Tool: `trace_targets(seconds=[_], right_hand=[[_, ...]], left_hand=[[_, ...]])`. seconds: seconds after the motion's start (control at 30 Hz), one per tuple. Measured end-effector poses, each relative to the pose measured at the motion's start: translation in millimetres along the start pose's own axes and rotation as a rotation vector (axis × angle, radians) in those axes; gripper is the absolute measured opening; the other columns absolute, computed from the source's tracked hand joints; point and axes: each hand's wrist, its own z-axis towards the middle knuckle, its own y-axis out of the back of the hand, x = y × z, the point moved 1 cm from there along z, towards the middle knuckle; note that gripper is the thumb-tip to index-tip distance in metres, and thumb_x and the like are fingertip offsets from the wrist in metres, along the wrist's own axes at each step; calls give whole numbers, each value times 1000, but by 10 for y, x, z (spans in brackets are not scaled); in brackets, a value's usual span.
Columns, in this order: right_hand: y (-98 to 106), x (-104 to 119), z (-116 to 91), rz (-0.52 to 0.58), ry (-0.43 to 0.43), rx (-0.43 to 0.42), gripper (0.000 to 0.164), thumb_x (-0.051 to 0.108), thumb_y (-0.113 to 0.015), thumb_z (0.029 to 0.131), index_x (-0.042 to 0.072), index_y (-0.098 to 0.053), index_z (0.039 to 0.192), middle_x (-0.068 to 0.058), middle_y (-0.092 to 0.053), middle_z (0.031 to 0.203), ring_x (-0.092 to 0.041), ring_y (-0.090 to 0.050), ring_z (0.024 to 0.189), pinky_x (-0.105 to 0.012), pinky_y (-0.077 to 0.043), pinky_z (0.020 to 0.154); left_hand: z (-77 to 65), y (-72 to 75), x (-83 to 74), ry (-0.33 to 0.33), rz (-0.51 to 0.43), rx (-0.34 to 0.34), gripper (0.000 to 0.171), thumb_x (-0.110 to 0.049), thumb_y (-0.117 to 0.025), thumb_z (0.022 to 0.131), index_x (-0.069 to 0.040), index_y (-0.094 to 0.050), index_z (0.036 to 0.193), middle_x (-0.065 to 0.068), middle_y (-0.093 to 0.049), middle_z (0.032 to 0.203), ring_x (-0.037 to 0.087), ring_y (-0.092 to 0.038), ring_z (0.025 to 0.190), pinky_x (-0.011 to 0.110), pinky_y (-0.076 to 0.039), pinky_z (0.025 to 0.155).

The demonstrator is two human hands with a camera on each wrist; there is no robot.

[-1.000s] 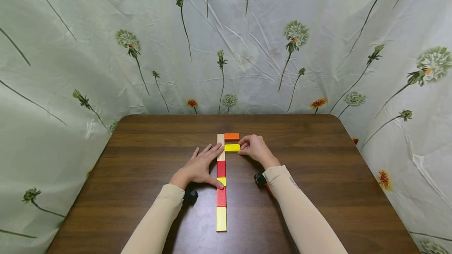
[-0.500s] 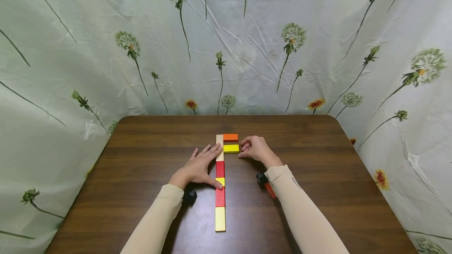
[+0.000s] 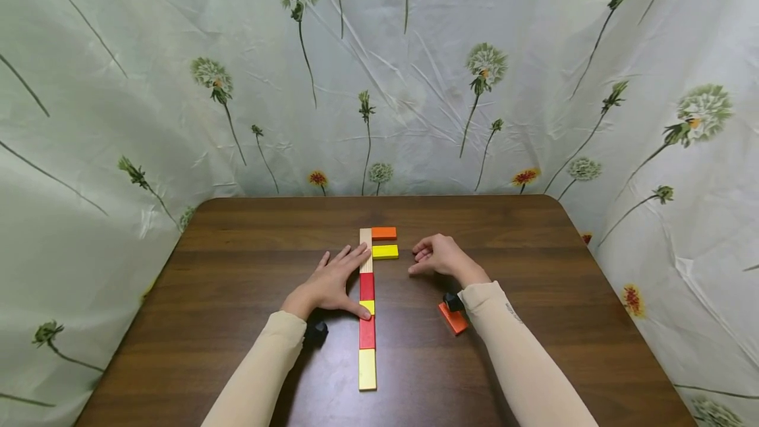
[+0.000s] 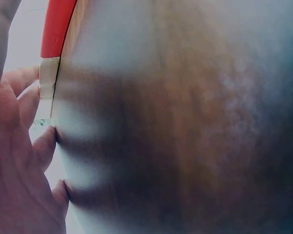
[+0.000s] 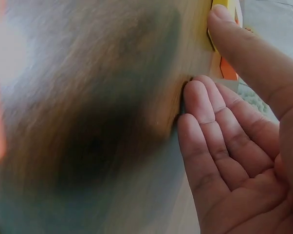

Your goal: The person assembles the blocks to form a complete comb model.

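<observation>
A straight column of flat blocks runs down the table: a plain wood block (image 3: 365, 265), a red block (image 3: 367, 286), a small yellow block (image 3: 365, 306), another red block (image 3: 367, 336) and a pale yellow block (image 3: 367, 371). From the wood block's right side an orange block (image 3: 384, 234) and a yellow block (image 3: 385, 252) stick out, parallel with a gap between. My left hand (image 3: 325, 290) lies spread over the column, fingertips on the wood block, thumb at the small yellow and lower red blocks. Just right of the yellow block, my right hand (image 3: 443, 259) hovers loosely curled, holding nothing.
A loose orange block (image 3: 453, 318) lies by the right wrist, partly covered by the black wrist camera (image 3: 453, 302). The brown wooden table (image 3: 249, 229) ends at the back against a flower-printed curtain (image 3: 415, 84).
My right hand has let go of the yellow block and drawn back to the right. More of the loose orange block now shows. My left hand stays on the column.
</observation>
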Motion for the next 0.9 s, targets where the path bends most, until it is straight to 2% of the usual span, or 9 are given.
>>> trace_targets(seconds=[0.27, 0.43, 0.7, 0.9], right_hand=[[143, -60, -164, -51, 69, 50, 48, 24, -92, 88, -3, -74, 123, -12, -79, 111, -19, -75, 99, -39, -63, 95], [255, -116, -359, -70, 105, 10, 47, 24, -90, 90, -5, -74, 123, -14, -79, 110, -19, -74, 97, -39, -64, 93], [360, -211, -730, -48, 65, -54, 48, 25, -88, 91, -5, -73, 124, -14, -78, 109, -19, -71, 95, -41, -64, 91], [328, -263, -994, -33, -7, -93, 47, 28, -89, 90, -3, -74, 122, -9, -77, 106, -18, -69, 93, -38, -64, 88]], left_hand=[[-14, 3, 4, -7, -3, -4, 132, -73, -90, 68, -28, -25, 173, -6, -12, 183, 35, -11, 170, 73, -1, 131], [-19, 17, 5, -13, -2, -7, 132, -73, -91, 68, -27, -25, 173, -6, -13, 183, 36, -11, 170, 74, -2, 131], [-24, 26, 3, -17, -3, -4, 133, -74, -91, 68, -26, -24, 173, -6, -12, 183, 36, -11, 170, 74, -3, 131], [-10, -2, 6, -17, 5, -3, 133, -74, -90, 68, -27, -24, 173, -5, -12, 183, 36, -11, 170, 74, -2, 131]])
